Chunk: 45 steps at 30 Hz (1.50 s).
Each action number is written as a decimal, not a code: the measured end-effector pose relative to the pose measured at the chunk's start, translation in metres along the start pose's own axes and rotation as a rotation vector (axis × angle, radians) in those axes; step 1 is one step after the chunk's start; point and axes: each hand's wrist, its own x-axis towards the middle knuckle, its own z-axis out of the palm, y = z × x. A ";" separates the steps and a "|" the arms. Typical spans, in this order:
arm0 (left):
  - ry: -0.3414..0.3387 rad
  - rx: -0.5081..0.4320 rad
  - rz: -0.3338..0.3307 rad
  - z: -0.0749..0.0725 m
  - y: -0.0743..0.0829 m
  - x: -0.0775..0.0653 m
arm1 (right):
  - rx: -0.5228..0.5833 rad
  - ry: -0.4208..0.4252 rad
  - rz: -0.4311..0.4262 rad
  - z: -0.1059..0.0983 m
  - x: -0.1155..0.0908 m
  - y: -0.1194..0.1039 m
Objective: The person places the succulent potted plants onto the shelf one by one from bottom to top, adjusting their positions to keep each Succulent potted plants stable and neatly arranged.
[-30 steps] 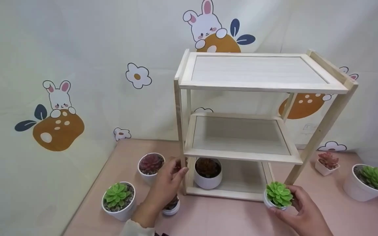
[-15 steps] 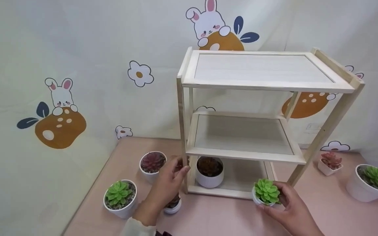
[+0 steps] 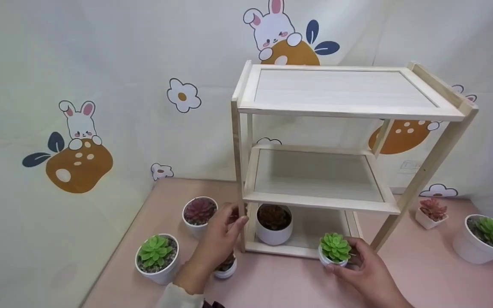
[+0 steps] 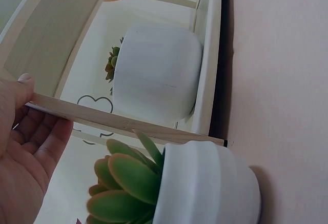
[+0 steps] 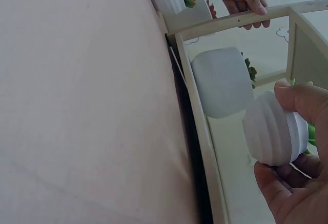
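White plastic-looking or ceramic, I can't tell which, the small pot with a bright green succulent (image 3: pixel 334 249) sits between the thumb and fingers of the person's right hand (image 3: pixel 370 267); my right wrist view shows the grip drawn in around its sides. I see it raised off the pink tabletop (image 3: pixel 280 278), in front of the bottom shelf (image 3: pixel 319 233), though whether any of it overhangs the front rail I cannot tell. On my other side, the left hand (image 3: pixel 217 235) pinches the left front post (image 3: pixel 236 149) just under the middle shelf (image 3: pixel 315 175), thumb on 1 side and fingers on the other. A small ridged pot (image 3: pixel 226 272) is partly hidden by that forearm, and a green succulent pot (image 3: pixel 156 259) stands farther left. Beyond, a brown succulent pot (image 3: pixel 274 235) occupies the bottom shelf's left end, with a dark red succulent pot (image 3: pixel 199 214) outside the rack. Over right I get 2 more, a large green-planted pot (image 3: pixel 484 239) and a smaller pink-planted pot (image 3: pixel 432 212); behind everything hangs rabbit-printed cloth (image 3: pixel 126 64).
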 end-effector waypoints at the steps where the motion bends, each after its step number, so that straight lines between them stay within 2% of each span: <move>1: 0.002 -0.001 0.003 0.000 0.000 0.000 | 0.001 -0.002 0.003 0.001 0.000 0.001; 11: 0.008 -0.021 0.004 -0.001 0.002 0.000 | -0.141 -0.004 -0.022 0.015 0.006 0.007; 23: 0.003 0.028 0.015 -0.001 0.002 0.000 | -0.115 -0.012 -0.036 0.024 0.014 0.011; 34: -0.022 -0.008 -0.027 -0.001 0.000 0.001 | -0.103 -0.046 -0.031 0.028 0.020 0.015; 41: -0.019 -0.010 -0.016 0.000 -0.001 0.001 | -0.119 -0.032 -0.058 0.027 0.021 0.016; 45: -0.022 -0.009 -0.032 0.000 0.000 0.000 | -0.156 -0.008 -0.061 0.027 0.021 0.015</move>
